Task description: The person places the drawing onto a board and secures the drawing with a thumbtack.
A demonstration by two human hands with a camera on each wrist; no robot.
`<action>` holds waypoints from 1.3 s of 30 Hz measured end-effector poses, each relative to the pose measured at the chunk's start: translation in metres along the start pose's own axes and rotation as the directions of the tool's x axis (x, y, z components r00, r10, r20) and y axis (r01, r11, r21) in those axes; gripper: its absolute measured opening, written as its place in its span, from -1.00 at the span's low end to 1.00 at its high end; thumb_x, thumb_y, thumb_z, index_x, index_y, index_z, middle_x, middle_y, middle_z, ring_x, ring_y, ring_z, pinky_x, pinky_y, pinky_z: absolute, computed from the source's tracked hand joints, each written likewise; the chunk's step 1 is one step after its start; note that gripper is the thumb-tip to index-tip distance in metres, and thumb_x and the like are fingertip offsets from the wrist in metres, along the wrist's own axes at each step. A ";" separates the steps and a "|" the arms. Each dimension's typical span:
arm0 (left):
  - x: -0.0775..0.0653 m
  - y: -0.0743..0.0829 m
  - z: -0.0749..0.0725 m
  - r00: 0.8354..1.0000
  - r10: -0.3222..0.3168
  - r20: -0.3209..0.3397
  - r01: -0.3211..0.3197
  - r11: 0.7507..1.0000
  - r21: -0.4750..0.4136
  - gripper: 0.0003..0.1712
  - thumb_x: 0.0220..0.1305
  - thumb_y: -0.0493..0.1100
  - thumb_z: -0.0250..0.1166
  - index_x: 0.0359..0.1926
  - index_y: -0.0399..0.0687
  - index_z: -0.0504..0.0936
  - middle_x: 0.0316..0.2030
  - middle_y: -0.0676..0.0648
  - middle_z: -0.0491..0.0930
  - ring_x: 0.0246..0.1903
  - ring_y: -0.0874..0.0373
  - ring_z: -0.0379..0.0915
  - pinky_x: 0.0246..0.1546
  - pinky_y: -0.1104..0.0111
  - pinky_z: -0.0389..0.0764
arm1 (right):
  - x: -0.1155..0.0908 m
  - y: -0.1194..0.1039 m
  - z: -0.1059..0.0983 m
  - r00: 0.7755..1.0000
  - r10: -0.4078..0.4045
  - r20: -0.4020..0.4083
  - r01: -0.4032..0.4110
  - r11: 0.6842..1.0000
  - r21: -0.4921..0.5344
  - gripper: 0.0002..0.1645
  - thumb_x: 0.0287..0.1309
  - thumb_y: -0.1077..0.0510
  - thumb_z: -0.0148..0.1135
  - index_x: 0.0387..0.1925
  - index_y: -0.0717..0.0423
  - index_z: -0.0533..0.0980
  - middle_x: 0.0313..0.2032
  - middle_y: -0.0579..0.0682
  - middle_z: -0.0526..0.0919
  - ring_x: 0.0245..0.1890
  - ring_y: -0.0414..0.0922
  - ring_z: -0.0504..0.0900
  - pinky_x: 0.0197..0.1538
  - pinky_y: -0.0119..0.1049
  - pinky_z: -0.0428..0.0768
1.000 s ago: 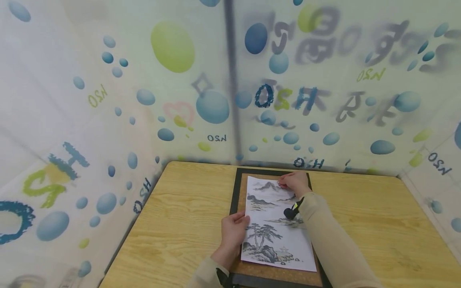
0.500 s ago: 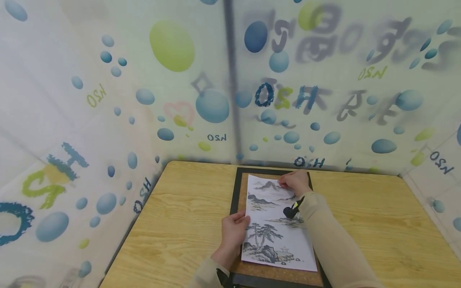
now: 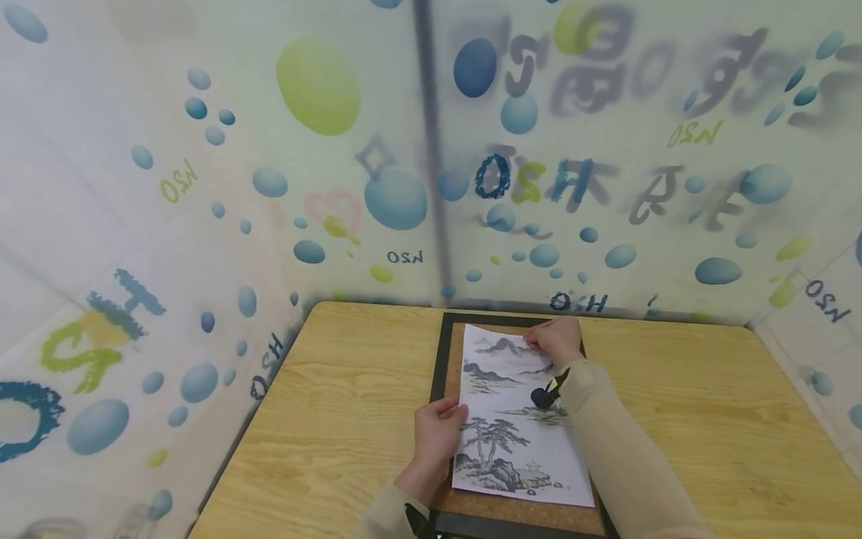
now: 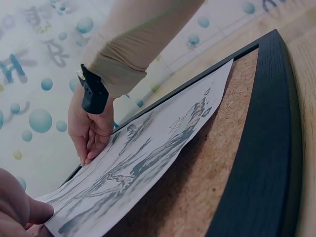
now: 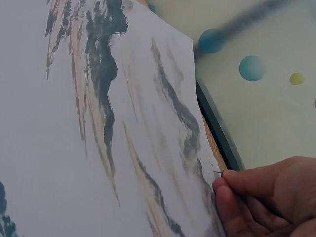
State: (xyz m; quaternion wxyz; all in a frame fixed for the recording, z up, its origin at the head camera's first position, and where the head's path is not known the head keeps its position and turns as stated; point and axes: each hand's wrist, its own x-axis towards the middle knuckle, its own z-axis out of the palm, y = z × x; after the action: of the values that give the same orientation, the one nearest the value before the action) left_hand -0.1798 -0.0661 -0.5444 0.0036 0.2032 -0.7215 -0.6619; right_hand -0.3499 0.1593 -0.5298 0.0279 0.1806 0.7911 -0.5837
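Note:
A sheet of paper (image 3: 485,397) printed with an ink landscape of mountains and pines lies over a black-framed corkboard (image 3: 457,352). My left hand (image 3: 438,432) pinches the sheet's left edge between thumb and fingers. In the left wrist view, the sheet's near edge is raised off the cork, with a shadow beneath it. Near the top edge, my right hand (image 3: 557,340) pinches a pin (image 5: 217,172); its thin metal point sticks out from the fingertips toward the paper. The pin's head is hidden between thumb and forefinger.
The corkboard sits on a light wooden table (image 3: 337,404), its top end close to the table's back edge. Behind stands a pale curtain (image 3: 397,284) printed with blue and green bubbles. A black wrist device (image 3: 544,395) on the right arm overlaps the sheet.
The sheet's top left corner has shifted slightly up and to the right. My right hand has moved a little to the right; my left hand keeps its place.

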 end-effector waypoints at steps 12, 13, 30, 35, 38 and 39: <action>-0.001 0.001 0.001 1.000 0.016 -0.004 -0.016 1.000 0.010 -0.70 0.39 -0.35 0.40 0.10 -0.35 0.74 -0.20 -0.11 0.75 -0.19 0.10 0.68 -0.18 0.23 0.69 | -0.004 0.000 -0.004 0.999 -0.029 0.016 0.029 1.000 -0.011 -0.88 -0.03 0.40 0.59 -0.37 0.32 0.79 -0.47 0.06 0.79 -0.52 -0.22 0.71 -0.40 -0.38 0.66; -0.001 0.001 0.001 1.000 0.015 -0.004 -0.015 1.000 0.010 -0.70 0.39 -0.35 0.40 0.10 -0.35 0.74 -0.20 -0.11 0.75 -0.19 0.10 0.68 -0.18 0.23 0.68 | -0.004 0.000 -0.004 1.000 -0.027 0.012 0.028 0.999 -0.023 -0.88 -0.02 0.39 0.60 -0.37 0.32 0.79 -0.47 0.06 0.80 -0.53 -0.22 0.71 -0.40 -0.38 0.66; 0.000 0.000 -0.001 0.999 0.028 0.021 -0.027 0.999 -0.017 -0.72 0.40 -0.35 0.39 0.08 -0.37 0.74 -0.20 -0.15 0.75 -0.18 0.06 0.68 -0.21 0.25 0.69 | -0.002 0.002 0.003 0.998 -0.068 -0.007 0.067 0.986 -0.150 -0.94 0.03 0.31 0.60 -0.40 0.23 0.82 -0.46 0.05 0.80 -0.51 -0.13 0.70 -0.42 -0.30 0.64; -0.001 0.002 -0.002 0.999 0.025 0.024 -0.024 0.999 -0.022 -0.72 0.40 -0.35 0.39 0.08 -0.37 0.74 -0.19 -0.14 0.75 -0.17 0.07 0.68 -0.21 0.25 0.69 | -0.002 0.003 0.002 0.997 -0.081 -0.012 0.078 0.982 -0.174 -0.91 0.04 0.28 0.61 -0.40 0.24 0.82 -0.48 0.04 0.79 -0.49 -0.11 0.71 -0.40 -0.30 0.63; -0.001 0.003 -0.002 0.999 0.026 0.024 -0.026 0.999 -0.022 -0.72 0.39 -0.35 0.40 0.08 -0.38 0.74 -0.19 -0.15 0.75 -0.18 0.07 0.68 -0.21 0.25 0.69 | -0.001 0.002 0.001 0.997 -0.080 -0.008 0.078 0.981 -0.179 -0.89 0.04 0.27 0.63 -0.39 0.25 0.82 -0.48 0.03 0.79 -0.48 -0.12 0.72 -0.38 -0.29 0.65; -0.001 0.003 -0.003 0.999 0.025 0.023 -0.025 0.999 -0.020 -0.71 0.39 -0.35 0.40 0.08 -0.38 0.74 -0.19 -0.15 0.74 -0.18 0.07 0.68 -0.22 0.25 0.69 | -0.002 0.002 0.001 0.997 -0.080 -0.006 0.078 0.980 -0.181 -0.88 0.04 0.27 0.64 -0.39 0.25 0.81 -0.48 0.03 0.80 -0.48 -0.13 0.72 -0.38 -0.28 0.65</action>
State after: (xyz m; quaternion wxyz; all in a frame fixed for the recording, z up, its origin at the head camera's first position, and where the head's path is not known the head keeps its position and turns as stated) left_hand -0.1787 -0.0682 -0.5411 0.0057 0.1865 -0.7176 -0.6710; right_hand -0.3479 0.1589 -0.5314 0.0157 0.1497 0.8475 -0.5090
